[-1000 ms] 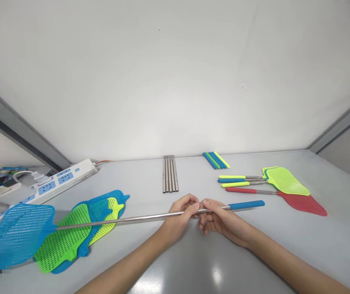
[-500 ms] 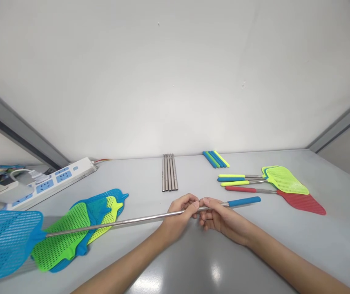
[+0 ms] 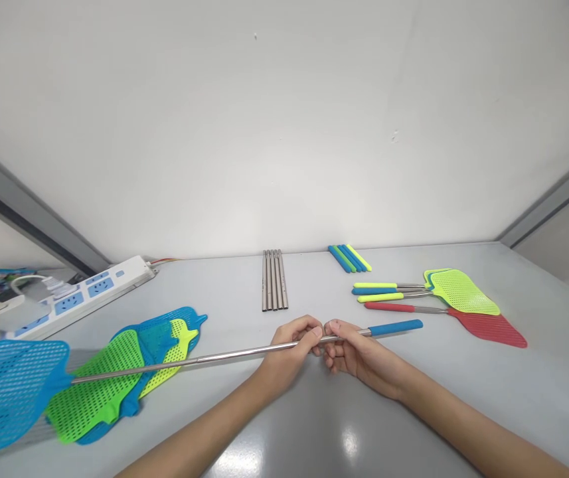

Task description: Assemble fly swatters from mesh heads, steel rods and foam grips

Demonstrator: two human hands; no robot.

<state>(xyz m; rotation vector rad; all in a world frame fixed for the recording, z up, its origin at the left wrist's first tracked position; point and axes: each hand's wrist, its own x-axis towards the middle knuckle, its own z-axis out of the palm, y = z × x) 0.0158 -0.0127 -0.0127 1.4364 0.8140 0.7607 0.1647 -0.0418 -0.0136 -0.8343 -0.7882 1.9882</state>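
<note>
A fly swatter [image 3: 244, 352] with a long telescopic metal rod is stretched out across the table, its blue mesh head [image 3: 10, 392] at the far left and its blue grip [image 3: 396, 327] at the right. My left hand [image 3: 297, 342] is closed on the middle of the rod, thumb on top. Close beside it, my right hand [image 3: 351, 348] pinches the thicker rod section just left of the blue grip. Under the rod at the left lie loose swatter heads, among them a green one [image 3: 99, 385], a yellow one [image 3: 174, 352] and blue ones.
Several metal tubes [image 3: 275, 282] lie side by side at the back. Coloured grip sleeves [image 3: 350, 259] lie right of them. Swatters with yellow heads [image 3: 466, 292] and a red head [image 3: 493, 328] rest at the right. A power strip [image 3: 85, 295] sits at the back left.
Both hands keep the same hold on the swatter, close together. The whole view has shifted very slightly to the left; nothing is taken up or let go.
</note>
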